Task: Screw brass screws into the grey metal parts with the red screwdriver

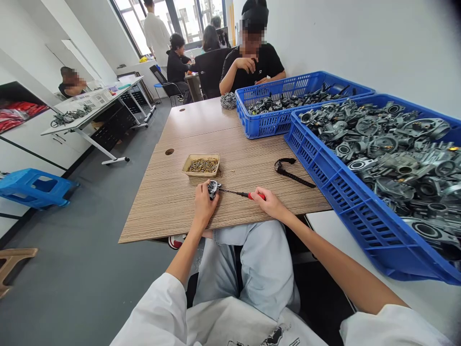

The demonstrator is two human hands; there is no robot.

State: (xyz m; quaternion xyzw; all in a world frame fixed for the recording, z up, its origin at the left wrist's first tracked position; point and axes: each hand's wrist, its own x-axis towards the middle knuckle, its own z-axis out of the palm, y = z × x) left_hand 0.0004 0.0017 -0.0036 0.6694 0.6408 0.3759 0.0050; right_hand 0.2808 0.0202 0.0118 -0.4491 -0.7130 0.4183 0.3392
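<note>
My left hand [204, 204] is closed around a small grey metal carburetor body [213, 188] on the wooden table. My right hand [268, 203] grips the red handle of a screwdriver [237, 193]. Its thin dark shaft lies nearly level and points left, with the tip at the right side of the carburetor body; whether it sits in a screw I cannot tell. Just beyond my left hand stands a cream plastic tray [185, 166] full of small brass-coloured parts. One loose brass piece [232, 170] lies to the right of that tray.
A black wristwatch [293, 174] lies on the table [158, 204] to the right. Two blue crates, a near one [324, 178] and a far one [264, 126], hold many metal castings. Across the table sits a person in black [266, 62], near a pile of metal parts [228, 100].
</note>
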